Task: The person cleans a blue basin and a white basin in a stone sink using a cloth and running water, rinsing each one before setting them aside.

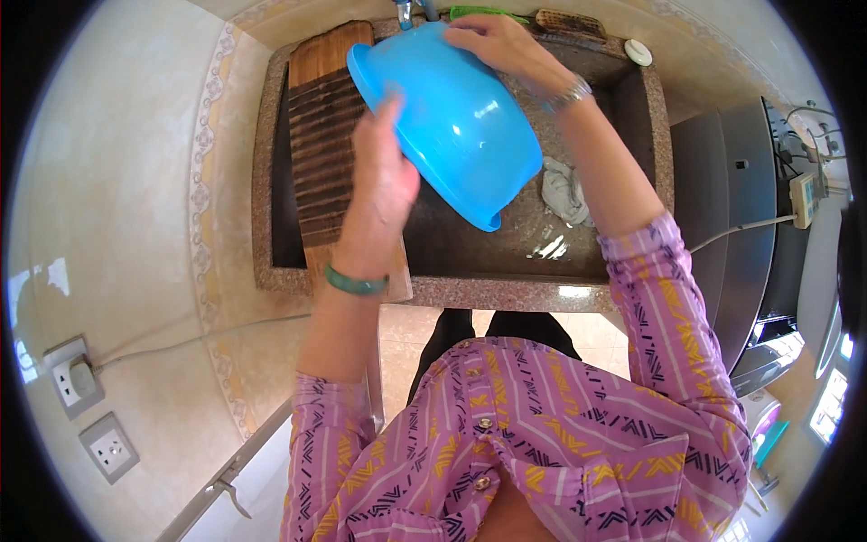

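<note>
A blue plastic basin [467, 129] is tilted on its side over a stone sink [501, 295], its outer wall towards me and its rim facing down and left. My left hand [386, 162], slightly blurred, is at the rim; whether its fingers grip it is unclear. My right hand [498, 47] holds the basin's upper part near the base. A wooden washboard [325, 142] with dark ridges leans across the sink's left side, partly behind my left forearm. A wet whitish cloth [563, 193] lies on the sink floor, below my right wrist.
A metal faucet [404, 15] stands behind the basin. Along the back ledge are a green brush [484, 11], a wooden scrubbing brush [571, 24] and a white soap bar [638, 52]. A tiled wall rises at left; a grey appliance [704, 203] stands at right.
</note>
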